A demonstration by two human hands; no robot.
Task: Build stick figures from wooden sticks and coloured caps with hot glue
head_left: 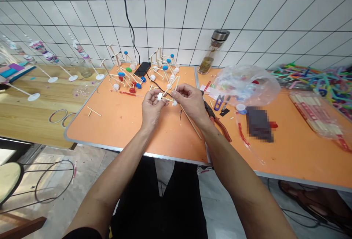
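- The thin wooden stick frame [176,97] is judged light, stiff and fragile at its joints; hold by the sticks near the white plastic connector [159,96], not by free ends
- The left hand [152,107] is half closed, the connector pinched between thumb and fingers
- The right hand [190,103] is half closed, sticks gripped at the fingertips
- The frame is held above the orange tabletop [110,121]
- Similar stick frames [121,73] stand farther along; red-handled pliers [218,125] lie right; a tiled wall [176,11] rises behind

orange tabletop [132,121] | white wall tiles [176,11], black grid lines | blue, red, green caps [121,74] | red pliers [221,129]
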